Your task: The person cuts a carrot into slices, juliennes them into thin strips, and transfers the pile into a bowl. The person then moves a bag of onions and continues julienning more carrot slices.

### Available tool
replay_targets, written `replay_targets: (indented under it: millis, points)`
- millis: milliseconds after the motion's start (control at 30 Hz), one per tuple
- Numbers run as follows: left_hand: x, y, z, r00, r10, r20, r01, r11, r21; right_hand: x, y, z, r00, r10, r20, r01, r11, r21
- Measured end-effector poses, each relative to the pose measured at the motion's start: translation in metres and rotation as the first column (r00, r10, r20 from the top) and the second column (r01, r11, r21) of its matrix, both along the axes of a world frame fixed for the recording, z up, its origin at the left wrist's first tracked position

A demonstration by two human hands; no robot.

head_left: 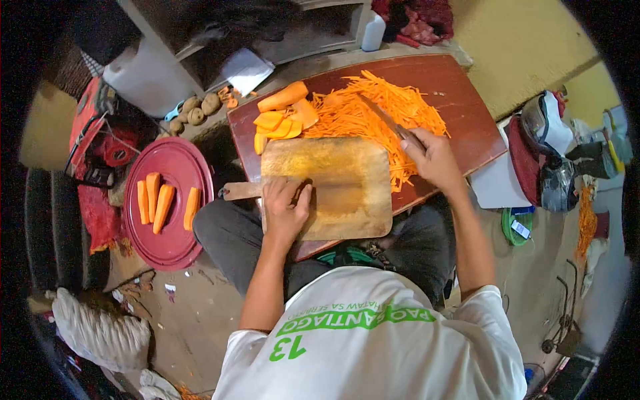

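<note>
My right hand [433, 159] grips the handle of a knife [385, 115], whose blade reaches up and left over a wide heap of carrot strips [363, 110]. A wooden cutting board [347, 190] lies in front of me, bare and stained, its handle to the left. Resting on the board's left part is my left hand [285, 205], fingers slightly bent and thumb apart, with nothing visible in it. Carrot slices [277, 125] and a thick carrot piece [283, 97] lie beyond the board's upper left corner. Part of the strip heap is hidden behind the board.
The red table [460, 100] holds the board and carrots. To the left, several peeled carrots [162, 207] lie on a round red lid [137, 243]. Potatoes [195, 115] sit on the floor near a white container [147, 77]. Bags and a green-rimmed container [517, 227] are at right.
</note>
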State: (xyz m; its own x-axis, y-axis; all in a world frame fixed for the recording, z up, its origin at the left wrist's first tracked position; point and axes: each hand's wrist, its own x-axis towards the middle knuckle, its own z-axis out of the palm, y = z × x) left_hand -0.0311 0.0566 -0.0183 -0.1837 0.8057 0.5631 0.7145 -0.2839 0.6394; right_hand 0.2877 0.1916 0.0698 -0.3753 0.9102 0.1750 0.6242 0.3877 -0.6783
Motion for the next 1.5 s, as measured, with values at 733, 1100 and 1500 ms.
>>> replay_targets:
  millis: [733,1100,1500]
  points:
    - [0.108,0.132,0.054,0.795,-0.508,-0.332,0.468,0.861,-0.198,0.025,-0.101,0.001,0.867,0.188,0.461,-0.348,0.892,0.29]
    - [0.038,0.137,0.03,0.895,-0.204,-0.397,0.217,0.976,-0.014,0.007,-0.11,0.003,0.999,0.038,-0.005,-0.038,0.999,0.002]
    - [-0.016,0.077,0.013,0.877,0.004,-0.481,-0.058,0.994,-0.098,-0.036,-0.106,-0.042,0.963,0.14,0.228,-0.202,0.939,0.277]
